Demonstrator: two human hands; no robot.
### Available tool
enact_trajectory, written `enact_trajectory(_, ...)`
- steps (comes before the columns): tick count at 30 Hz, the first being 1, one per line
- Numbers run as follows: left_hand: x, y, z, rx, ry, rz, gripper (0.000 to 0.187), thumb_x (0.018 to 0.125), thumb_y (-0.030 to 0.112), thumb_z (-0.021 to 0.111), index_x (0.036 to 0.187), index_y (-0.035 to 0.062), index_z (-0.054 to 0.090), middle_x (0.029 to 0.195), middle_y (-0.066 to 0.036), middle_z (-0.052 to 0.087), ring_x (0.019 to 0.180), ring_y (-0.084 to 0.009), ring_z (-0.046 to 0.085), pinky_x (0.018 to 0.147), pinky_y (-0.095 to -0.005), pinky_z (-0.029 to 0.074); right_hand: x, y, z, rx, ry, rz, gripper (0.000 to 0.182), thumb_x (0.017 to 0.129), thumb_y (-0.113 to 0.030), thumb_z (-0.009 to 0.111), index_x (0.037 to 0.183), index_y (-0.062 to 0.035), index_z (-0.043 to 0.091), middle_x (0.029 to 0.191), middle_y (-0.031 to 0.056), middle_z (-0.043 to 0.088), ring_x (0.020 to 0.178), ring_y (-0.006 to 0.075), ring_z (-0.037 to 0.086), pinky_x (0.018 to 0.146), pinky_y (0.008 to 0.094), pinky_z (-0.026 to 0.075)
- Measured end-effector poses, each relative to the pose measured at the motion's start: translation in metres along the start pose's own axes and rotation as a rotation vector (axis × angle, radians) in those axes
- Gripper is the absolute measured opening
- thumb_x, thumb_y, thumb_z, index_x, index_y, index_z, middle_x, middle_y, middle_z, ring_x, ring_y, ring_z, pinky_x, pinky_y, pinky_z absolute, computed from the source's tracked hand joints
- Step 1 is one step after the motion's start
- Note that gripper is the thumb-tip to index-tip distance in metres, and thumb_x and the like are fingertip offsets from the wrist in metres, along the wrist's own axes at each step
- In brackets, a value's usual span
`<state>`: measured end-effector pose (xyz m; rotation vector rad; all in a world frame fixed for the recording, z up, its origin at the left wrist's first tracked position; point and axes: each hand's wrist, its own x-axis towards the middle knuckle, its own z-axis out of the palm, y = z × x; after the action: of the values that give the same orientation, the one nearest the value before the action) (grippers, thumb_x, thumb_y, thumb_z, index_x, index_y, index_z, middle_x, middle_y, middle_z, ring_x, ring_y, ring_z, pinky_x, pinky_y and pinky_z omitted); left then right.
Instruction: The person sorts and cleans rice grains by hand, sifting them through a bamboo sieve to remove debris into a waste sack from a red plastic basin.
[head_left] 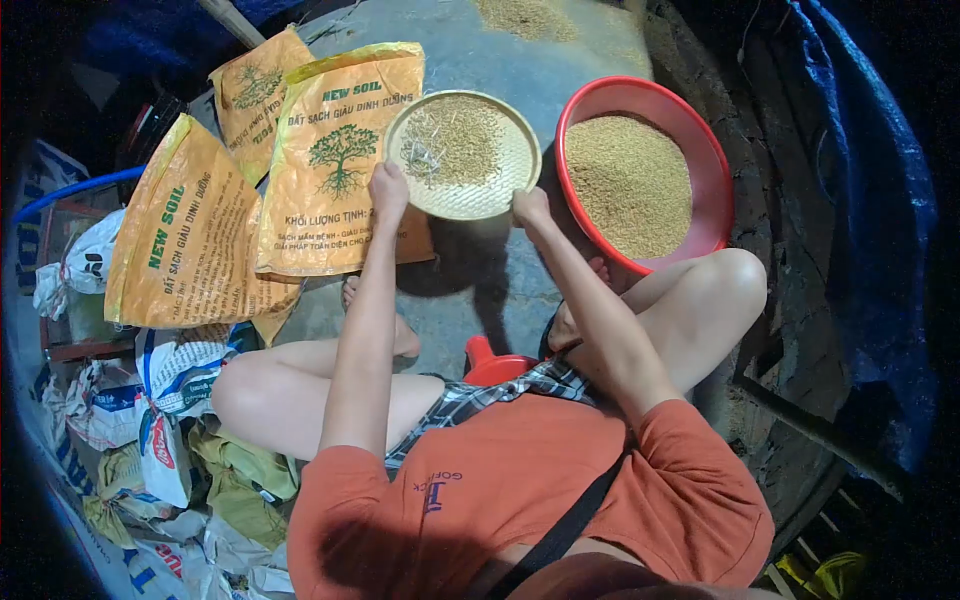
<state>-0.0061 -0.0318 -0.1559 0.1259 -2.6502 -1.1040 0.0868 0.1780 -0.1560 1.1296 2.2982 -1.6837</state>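
as you sit facing 12 o'clock, the woven tray [480, 202] is held up before you in that direction. your left hand [389, 190] is wrapped round its rim at 8 o'clock, your right hand [531, 208] at 4; grip beneath the rim is hidden. this two-sided hold presumably balances the load and leaves the surface free. the red basin [712, 170] sits at 2 o'clock, probably for easy reach, with much golden grain [630, 185]; orange sacks [345, 160] are at 10. tray notes: round, pale, cross-hatched; thin tan grain layer [465, 140] towards 12, pale straw bits [422, 160] at 9, bare weave at 5.
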Motion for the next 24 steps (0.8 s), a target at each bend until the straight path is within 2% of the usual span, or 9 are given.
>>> enact_trajectory(3, -0.004, -0.011, -0.005, 0.006, -0.024, -0.011, 0.035, 0.080, 0.025, 0.035, 0.075, -0.0058, 0.050, 0.071, -0.026, 0.052, 0.072, -0.0403, 0.051, 0.065, -0.0441, 0.038, 0.018, 0.018, 0.013, -0.074, 0.011, -0.077, 0.029, 0.073, -0.017, 0.042, 0.078, 0.0079, 0.055, 0.081, 0.0276, 0.055, 0.077, 0.0355, 0.055, 0.066, 0.0414, 0.042)
enact_trajectory(5, 0.001, -0.001, -0.017, 0.019, -0.010, 0.001, 0.033, 0.081, 0.023, 0.035, 0.074, -0.0053, 0.050, 0.069, -0.025, 0.052, 0.069, -0.0403, 0.050, 0.063, -0.0442, 0.038, 0.012, 0.005, 0.009, -0.219, 0.145, -0.346, 0.028, 0.075, -0.016, 0.040, 0.076, 0.0102, 0.049, 0.063, 0.0222, 0.054, 0.054, 0.0323, 0.055, 0.050, 0.0389, 0.042)
enact_trajectory(8, 0.014, 0.039, -0.039, -0.182, 0.173, 0.167, 0.029, 0.083, 0.020, 0.034, 0.072, -0.0040, 0.048, 0.062, -0.022, 0.050, 0.062, -0.0392, 0.048, 0.057, -0.0435, 0.035, -0.020, -0.042, -0.004, -0.086, 0.389, -0.636, 0.024, 0.077, -0.015, 0.039, 0.076, 0.0079, 0.043, 0.062, 0.0249, 0.050, 0.059, 0.0379, 0.052, 0.054, 0.0423, 0.040)
enact_trajectory(9, 0.015, 0.059, -0.052, -0.244, 0.241, 0.159, 0.028, 0.083, 0.019, 0.034, 0.072, -0.0037, 0.048, 0.060, -0.021, 0.048, 0.059, -0.0388, 0.047, 0.055, -0.0433, 0.034, -0.028, -0.058, -0.013, -0.062, 0.228, -0.553, 0.029, 0.077, -0.015, 0.036, 0.091, 0.0103, 0.035, 0.072, 0.0295, 0.050, 0.073, 0.0426, 0.050, 0.064, 0.0467, 0.038)
enact_trajectory(12, 0.021, 0.063, -0.057, -0.252, 0.357, 0.198, 0.028, 0.084, 0.020, 0.035, 0.075, -0.0033, 0.048, 0.060, -0.021, 0.048, 0.057, -0.0381, 0.047, 0.053, -0.0423, 0.035, -0.026, -0.066, -0.012, 0.026, 0.246, -0.662, 0.029, 0.078, -0.014, 0.036, 0.093, 0.0106, 0.034, 0.070, 0.0289, 0.050, 0.071, 0.0423, 0.050, 0.062, 0.0464, 0.038)
enact_trajectory(14, 0.016, 0.042, -0.042, -0.193, 0.204, 0.095, 0.029, 0.083, 0.020, 0.037, 0.073, -0.0035, 0.050, 0.063, -0.023, 0.051, 0.061, -0.0380, 0.050, 0.055, -0.0413, 0.036, -0.007, -0.046, -0.007, -0.041, 0.227, -0.620, 0.031, 0.076, -0.015, 0.038, 0.089, 0.0131, 0.041, 0.072, 0.0303, 0.050, 0.072, 0.0405, 0.052, 0.063, 0.0449, 0.040)
enact_trajectory(17, 0.000, -0.004, -0.015, 0.002, 0.041, -0.021, 0.036, 0.081, 0.023, 0.036, 0.070, -0.0054, 0.054, 0.069, -0.026, 0.053, 0.069, -0.0393, 0.052, 0.062, -0.0425, 0.039, 0.008, -0.013, 0.001, -0.166, -0.019, -0.278, 0.033, 0.073, -0.018, 0.037, 0.055, 0.0065, 0.050, 0.048, 0.0151, 0.051, 0.041, 0.0235, 0.051, 0.040, 0.0356, 0.041)
enact_trajectory(20, -0.004, -0.006, -0.013, 0.115, -0.069, -0.140, 0.041, 0.081, 0.025, 0.032, 0.073, -0.0069, 0.055, 0.073, -0.027, 0.053, 0.073, -0.0409, 0.051, 0.068, -0.0443, 0.039, 0.029, 0.015, 0.012, -0.238, -0.011, -0.259, 0.032, 0.073, -0.017, 0.037, 0.056, 0.0064, 0.050, 0.046, 0.0133, 0.050, 0.037, 0.0204, 0.049, 0.037, 0.0341, 0.039)
enact_trajectory(24, 0.015, 0.013, -0.031, -0.002, 0.053, 0.039, 0.034, 0.082, 0.021, 0.033, 0.072, -0.0064, 0.051, 0.067, -0.025, 0.053, 0.065, -0.0403, 0.051, 0.061, -0.0444, 0.037, 0.012, -0.026, 0.002, -0.206, 0.061, -0.343, 0.029, 0.075, -0.017, 0.037, 0.063, 0.0068, 0.048, 0.049, 0.0161, 0.050, 0.042, 0.0257, 0.051, 0.041, 0.0362, 0.040)
